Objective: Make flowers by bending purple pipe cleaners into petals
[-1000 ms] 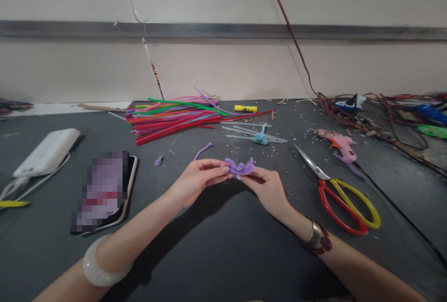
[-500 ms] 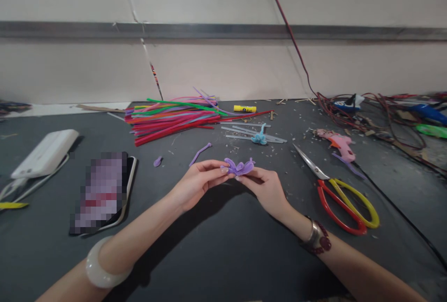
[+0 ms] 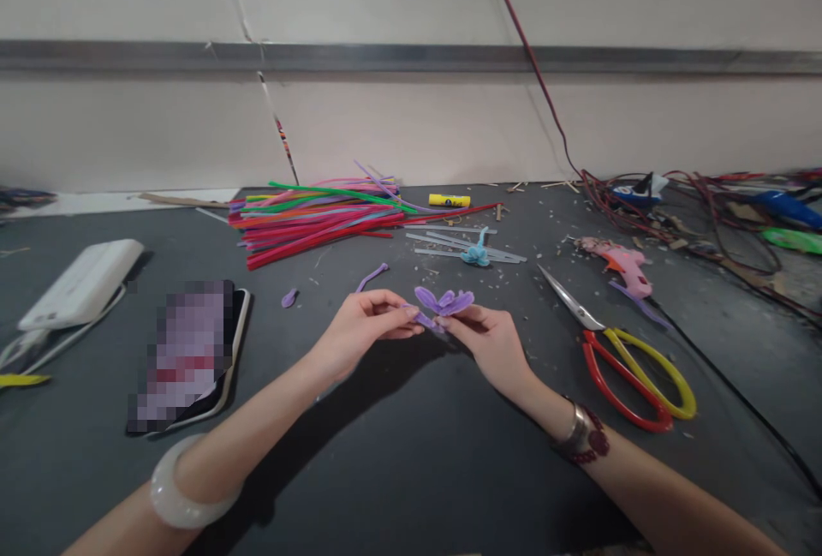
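Note:
Between my hands, above the dark table, is a purple pipe-cleaner flower [image 3: 451, 303] with looped petals. My left hand [image 3: 367, 320] pinches one of its petals at the lower left. The thumb and fingers of my right hand [image 3: 491, 342] are closed on the flower's base. Just beyond my left hand lies a purple pipe-cleaner piece [image 3: 374, 275], partly hidden by the fingers. A small purple loop [image 3: 289, 298] rests farther left. A light-blue pipe-cleaner flower [image 3: 476, 252] lies past my hands on translucent glue sticks [image 3: 437, 239].
A bundle of coloured pipe cleaners [image 3: 308, 226] lies at the back beside a yellow tube [image 3: 449, 200]. On the right are scissors [image 3: 594, 325], a pink glue gun [image 3: 626, 267] and tangled cables [image 3: 699, 205]. A phone [image 3: 241, 325] and a white power bank [image 3: 83, 282] are at left.
The lower-left petal has been drawn away from the others, down and to the left of the flower. My left fingers have shifted slightly left, and the flower has turned a little.

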The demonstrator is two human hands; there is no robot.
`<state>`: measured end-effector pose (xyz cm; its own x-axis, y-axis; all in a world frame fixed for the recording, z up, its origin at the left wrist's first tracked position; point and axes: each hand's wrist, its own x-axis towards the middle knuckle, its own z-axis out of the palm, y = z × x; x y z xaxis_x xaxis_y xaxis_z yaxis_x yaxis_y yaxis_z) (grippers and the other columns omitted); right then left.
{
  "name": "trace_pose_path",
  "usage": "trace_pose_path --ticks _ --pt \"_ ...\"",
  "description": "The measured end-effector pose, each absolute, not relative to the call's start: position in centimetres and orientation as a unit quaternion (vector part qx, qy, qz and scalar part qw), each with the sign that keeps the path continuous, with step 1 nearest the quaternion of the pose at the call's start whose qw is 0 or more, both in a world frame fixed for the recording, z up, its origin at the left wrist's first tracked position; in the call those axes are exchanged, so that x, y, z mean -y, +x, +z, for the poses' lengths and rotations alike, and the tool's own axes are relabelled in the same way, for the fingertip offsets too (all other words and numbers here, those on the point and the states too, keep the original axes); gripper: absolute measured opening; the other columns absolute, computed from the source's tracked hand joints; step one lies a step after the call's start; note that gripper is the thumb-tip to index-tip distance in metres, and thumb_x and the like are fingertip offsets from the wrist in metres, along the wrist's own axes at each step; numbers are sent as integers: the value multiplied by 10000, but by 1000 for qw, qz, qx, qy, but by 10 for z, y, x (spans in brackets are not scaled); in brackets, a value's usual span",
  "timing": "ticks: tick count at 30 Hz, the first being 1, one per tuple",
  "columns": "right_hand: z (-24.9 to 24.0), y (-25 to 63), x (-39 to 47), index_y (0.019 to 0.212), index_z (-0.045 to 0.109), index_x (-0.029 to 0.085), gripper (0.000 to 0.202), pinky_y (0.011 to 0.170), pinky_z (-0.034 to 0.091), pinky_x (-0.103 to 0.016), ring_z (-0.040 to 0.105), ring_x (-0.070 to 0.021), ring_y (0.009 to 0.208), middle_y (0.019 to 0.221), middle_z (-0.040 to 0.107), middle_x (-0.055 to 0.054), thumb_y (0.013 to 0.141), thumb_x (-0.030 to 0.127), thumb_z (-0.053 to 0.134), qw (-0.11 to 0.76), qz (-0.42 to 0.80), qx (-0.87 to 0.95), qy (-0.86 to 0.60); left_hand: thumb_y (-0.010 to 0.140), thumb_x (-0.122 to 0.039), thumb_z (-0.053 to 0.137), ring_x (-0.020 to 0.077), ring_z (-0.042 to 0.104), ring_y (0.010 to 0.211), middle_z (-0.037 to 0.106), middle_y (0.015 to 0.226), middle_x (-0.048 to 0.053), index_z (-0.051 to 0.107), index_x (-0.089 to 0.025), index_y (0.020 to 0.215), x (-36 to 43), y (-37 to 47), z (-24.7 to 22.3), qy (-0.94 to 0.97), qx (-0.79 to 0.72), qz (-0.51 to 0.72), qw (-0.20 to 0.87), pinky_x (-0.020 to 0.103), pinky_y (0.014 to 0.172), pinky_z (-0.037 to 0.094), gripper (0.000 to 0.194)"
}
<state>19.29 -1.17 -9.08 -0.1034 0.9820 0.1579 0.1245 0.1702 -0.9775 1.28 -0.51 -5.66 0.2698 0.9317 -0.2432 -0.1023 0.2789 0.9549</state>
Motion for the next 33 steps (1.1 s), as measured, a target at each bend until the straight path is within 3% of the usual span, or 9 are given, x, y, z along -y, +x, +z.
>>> trace_pose_path --ticks 11,33 --pt "-87 192 14 829 697 191 134 744 489 -274 633 -165 771 816 704 -12 714 194 628 486 443 620 -429 669 -228 679 125 647 683 670 671 19 565 -123 650 10 18 -60 403 -480 420 656 239 729 503 156" --pt "-89 192 17 761 697 197 85 680 492 -240 640 -152 713 744 707 3 698 183 641 480 436 634 -421 665 -217 694 85 624 703 665 678 -5 550 -130 616 22 29 -61 382 -436 458 674 188 727 473 175"
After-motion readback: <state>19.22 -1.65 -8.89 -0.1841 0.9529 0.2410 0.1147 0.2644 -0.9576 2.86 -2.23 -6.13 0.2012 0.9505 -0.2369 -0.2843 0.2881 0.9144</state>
